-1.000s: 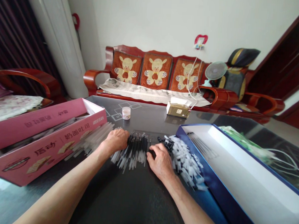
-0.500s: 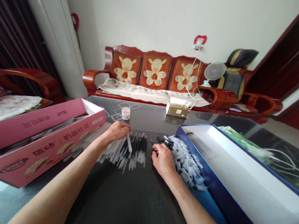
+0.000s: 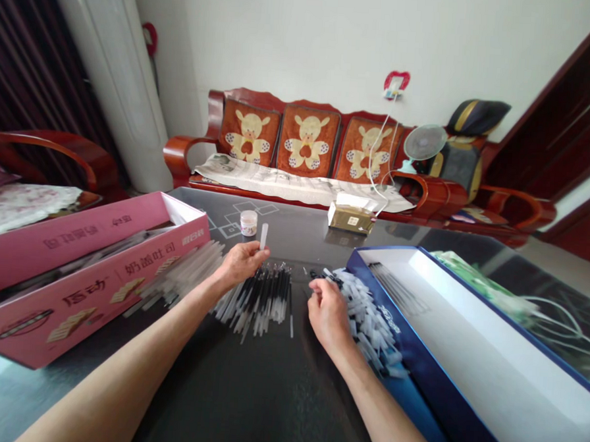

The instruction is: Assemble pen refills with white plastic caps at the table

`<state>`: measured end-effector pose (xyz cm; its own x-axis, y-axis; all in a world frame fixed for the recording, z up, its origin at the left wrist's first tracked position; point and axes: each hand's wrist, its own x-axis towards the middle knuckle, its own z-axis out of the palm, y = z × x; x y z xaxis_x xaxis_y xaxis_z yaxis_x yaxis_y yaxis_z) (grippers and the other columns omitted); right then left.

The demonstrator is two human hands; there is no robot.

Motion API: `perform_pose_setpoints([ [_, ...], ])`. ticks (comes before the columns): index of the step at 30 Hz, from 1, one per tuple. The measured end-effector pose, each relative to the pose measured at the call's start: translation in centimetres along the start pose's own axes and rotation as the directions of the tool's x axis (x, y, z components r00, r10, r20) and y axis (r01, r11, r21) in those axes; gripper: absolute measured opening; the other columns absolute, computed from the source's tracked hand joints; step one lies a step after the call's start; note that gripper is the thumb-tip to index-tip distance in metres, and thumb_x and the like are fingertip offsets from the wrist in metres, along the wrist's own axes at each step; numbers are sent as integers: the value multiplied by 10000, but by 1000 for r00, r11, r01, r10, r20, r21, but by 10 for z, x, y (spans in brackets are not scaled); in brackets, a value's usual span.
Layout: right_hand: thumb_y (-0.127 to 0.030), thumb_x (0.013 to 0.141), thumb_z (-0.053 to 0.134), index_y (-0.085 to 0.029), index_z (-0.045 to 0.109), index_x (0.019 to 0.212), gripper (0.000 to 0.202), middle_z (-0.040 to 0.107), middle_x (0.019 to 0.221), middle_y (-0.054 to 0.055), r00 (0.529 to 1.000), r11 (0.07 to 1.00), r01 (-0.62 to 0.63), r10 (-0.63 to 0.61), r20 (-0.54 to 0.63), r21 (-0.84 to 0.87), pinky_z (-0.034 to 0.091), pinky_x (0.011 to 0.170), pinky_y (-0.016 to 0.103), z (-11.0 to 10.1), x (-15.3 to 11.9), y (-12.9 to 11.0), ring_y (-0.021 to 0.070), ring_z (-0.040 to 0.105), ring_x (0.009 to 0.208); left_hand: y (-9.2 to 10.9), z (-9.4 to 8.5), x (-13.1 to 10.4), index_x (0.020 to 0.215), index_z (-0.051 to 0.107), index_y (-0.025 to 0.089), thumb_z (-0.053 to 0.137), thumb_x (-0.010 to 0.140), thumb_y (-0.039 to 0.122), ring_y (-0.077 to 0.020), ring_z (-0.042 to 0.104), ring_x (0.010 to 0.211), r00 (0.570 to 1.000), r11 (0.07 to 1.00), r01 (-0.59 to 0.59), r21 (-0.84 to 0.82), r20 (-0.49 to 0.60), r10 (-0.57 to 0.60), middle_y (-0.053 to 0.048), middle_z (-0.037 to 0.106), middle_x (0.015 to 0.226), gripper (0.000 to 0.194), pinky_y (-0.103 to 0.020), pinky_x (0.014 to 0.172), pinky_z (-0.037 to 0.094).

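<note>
My left hand (image 3: 245, 261) is closed in a pinch on a translucent white tube (image 3: 264, 235), which stands up from the fingertips. Below and right of it lies a fanned row of pen refills (image 3: 266, 302), with black middles, pale lower ends and thin tips pointing away from me. My right hand (image 3: 328, 312) has its fingers curled together at the left edge of a heap of short whitish translucent plastic pieces (image 3: 369, 317). Small black pieces (image 3: 316, 275) lie just beyond its fingertips. What its fingers hold, if anything, I cannot make out.
A pink box (image 3: 98, 290) stands at left, with more translucent tubes (image 3: 183, 274) beside it. At right is a blue box (image 3: 447, 328) with a white inside, holding several thin rods. A small white jar (image 3: 248, 223) and a tissue box (image 3: 350, 217) stand farther back.
My left hand has moved slightly right, and the tube in it now points up instead of down. My right hand has shifted slightly right. One more refill lies at the row's right end.
</note>
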<state>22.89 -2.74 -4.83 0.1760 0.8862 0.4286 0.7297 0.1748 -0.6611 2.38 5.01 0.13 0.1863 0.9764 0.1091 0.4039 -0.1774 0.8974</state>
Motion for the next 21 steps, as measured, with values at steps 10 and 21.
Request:
perform_pose_setpoints([
  [10,-219,619,679,-207,660,905,286,675,942,22,849,210,-489,336,407,847,482,639,221,-3,8,-14,102,604,737,-2,18,-7,1011,669,171,521,776,331,-139,638,719,963,979,-192,62,206,175,-19,677,804,321,-220,684,474],
  [21,-414,724,681,-195,649,904,285,674,709,-5,892,178,-188,443,92,966,484,591,227,-16,18,-12,100,601,624,11,15,-19,1241,551,210,429,793,155,-71,537,579,846,911,-391,130,442,300,29,630,752,467,-155,582,417],
])
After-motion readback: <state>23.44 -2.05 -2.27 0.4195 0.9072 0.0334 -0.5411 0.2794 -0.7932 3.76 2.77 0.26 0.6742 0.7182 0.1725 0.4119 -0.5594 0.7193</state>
